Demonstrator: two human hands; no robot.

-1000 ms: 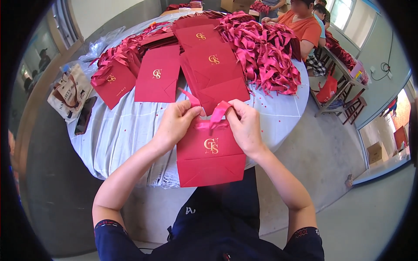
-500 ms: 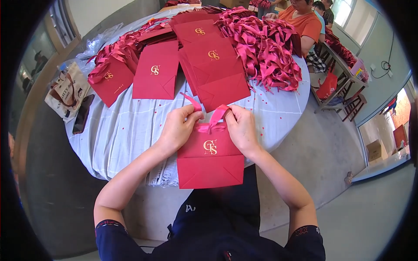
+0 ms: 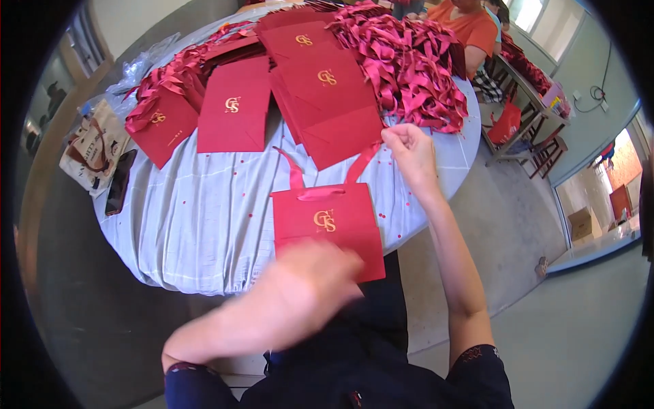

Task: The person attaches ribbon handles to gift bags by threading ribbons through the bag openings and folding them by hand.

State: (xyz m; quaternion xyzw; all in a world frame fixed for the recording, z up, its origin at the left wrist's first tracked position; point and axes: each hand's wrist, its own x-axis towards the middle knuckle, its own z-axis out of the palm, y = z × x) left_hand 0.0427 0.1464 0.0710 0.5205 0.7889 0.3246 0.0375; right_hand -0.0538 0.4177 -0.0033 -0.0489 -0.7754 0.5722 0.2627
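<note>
A small dark-red paper gift bag (image 3: 334, 211) with a gold emblem lies flat at the table's near edge. Pink ribbon (image 3: 361, 163) runs from its top, one tail slanting left and the other up to the right. My right hand (image 3: 414, 153) is closed, thumb and fingers pinched at the end of the right tail. Across the bag's lower part passes my left hand (image 3: 306, 283), smeared by motion, so its fingers cannot be read. It covers the bag's lower left. Beyond lies a stack of similar red bags (image 3: 334, 102).
More red bags (image 3: 234, 105) lie further left on the cloth-covered round table (image 3: 197, 225). A heap of pink ribbons (image 3: 415, 68) covers the back right. A phone (image 3: 121, 183) and canvas bag (image 3: 95, 146) are at the left edge. A person in orange (image 3: 466, 31) sits across.
My left hand has left the ribbon and swept down over the bag's lower part. My right hand has moved up and right, drawing the ribbon tail out. The bag now lies flatter.
</note>
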